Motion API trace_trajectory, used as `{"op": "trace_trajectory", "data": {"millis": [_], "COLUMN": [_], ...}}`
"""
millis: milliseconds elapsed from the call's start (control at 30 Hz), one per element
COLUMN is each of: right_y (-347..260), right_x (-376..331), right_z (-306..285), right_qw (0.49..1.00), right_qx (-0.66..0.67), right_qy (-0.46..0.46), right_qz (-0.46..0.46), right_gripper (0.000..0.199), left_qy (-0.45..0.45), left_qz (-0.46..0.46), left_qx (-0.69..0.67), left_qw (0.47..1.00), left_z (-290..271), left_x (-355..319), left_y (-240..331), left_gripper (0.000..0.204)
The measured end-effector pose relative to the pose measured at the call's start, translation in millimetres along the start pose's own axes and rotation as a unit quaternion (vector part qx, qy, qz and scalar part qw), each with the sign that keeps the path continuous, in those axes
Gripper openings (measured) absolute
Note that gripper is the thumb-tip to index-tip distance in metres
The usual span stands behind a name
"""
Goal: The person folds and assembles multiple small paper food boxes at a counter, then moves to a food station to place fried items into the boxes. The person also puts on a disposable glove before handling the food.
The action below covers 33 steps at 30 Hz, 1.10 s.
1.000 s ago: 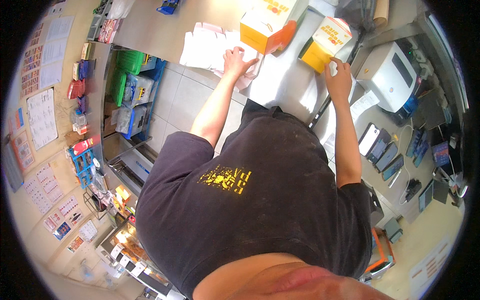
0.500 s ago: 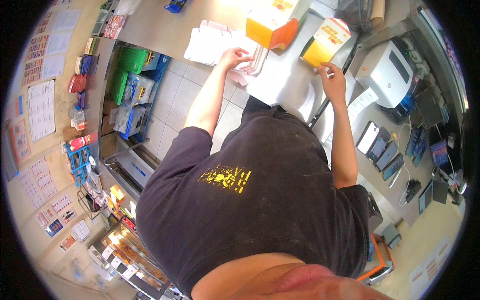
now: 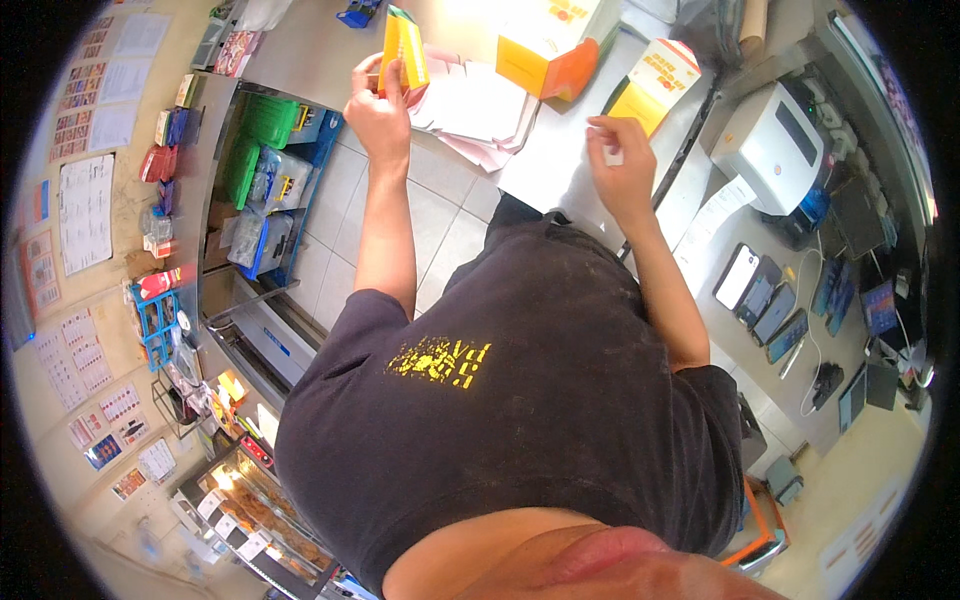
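**Folded carton up in the left hand over a steel counter**

We're looking down on a steel counter [image 3: 560, 170] running across the top, with pale floor tiles [image 3: 440, 215] beneath it and, off to the left, a wall papered with printed sheets [image 3: 85, 215]. Under the counter's left end sits an open shelf bay [image 3: 262, 190], and in it green lidded tubs and clear bags stacked close together. On the right, a white receipt printer [image 3: 775, 145] with a paper strip curling out, and beside it a row of phones [image 3: 765, 300] lying flat.

On the counter itself: a yellow and orange carton [image 3: 550, 45] standing open, contents not visible, and next to it a smaller yellow and white carton [image 3: 655, 85] tilted. A spread of white paper sheets [image 3: 470, 105] lies between them and the left hand.

The left hand [image 3: 378, 110] is clamped on a flat yellow carton [image 3: 405, 45], raised above the counter edge. The right hand [image 3: 622, 165] hovers with fingers curled, pinching a small white item too small to identify.
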State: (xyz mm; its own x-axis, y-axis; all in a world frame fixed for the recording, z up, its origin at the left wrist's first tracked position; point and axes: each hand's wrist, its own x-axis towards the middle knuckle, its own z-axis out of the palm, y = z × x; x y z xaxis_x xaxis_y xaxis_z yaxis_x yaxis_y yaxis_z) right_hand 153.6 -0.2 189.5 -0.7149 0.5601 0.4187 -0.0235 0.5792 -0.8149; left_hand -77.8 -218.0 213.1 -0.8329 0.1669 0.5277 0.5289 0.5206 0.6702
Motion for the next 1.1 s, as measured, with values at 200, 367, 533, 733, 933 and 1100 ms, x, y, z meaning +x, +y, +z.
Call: {"op": "trace_trajectory", "data": {"millis": [200,367,533,733,933,1100], "right_y": [-47.5,-42.6,-26.1,-38.6,-106.8,-140.3], "right_x": [13.8,12.4,0.2,5.4,30.1,38.7], "right_z": [33.7,30.0,28.4,38.4,41.3,12.3], "right_qw": [0.988,0.987,0.987,0.967,0.964,0.965], "right_qx": [0.079,0.046,0.042,0.03,0.091,0.067], "right_qy": [-0.083,-0.106,-0.156,-0.253,-0.071,-0.002], "right_qz": [-0.108,-0.108,-0.011,0.007,-0.24,-0.255], "right_gripper": [0.022,0.021,0.022,0.049,0.077,0.066], "left_qy": [-0.237,-0.267,-0.297,0.024,-0.049,-0.156], "left_qz": [-0.034,-0.126,-0.108,-0.036,-0.058,-0.028], "left_qx": [0.235,0.18,0.234,0.056,-0.332,-0.363], "left_qw": [0.942,0.938,0.92,0.997,0.94,0.918], "left_z": [31.0,42.5,35.4,-27.6,-100.7,-103.1], "left_x": [-9.3,-11.8,1.8,18.6,-6.4,-16.6], "left_y": [-35.7,-66.2,-78.6,-0.7,141.2,194.1], "left_gripper": [0.035,0.047,0.061,0.028,0.036,0.037]}}
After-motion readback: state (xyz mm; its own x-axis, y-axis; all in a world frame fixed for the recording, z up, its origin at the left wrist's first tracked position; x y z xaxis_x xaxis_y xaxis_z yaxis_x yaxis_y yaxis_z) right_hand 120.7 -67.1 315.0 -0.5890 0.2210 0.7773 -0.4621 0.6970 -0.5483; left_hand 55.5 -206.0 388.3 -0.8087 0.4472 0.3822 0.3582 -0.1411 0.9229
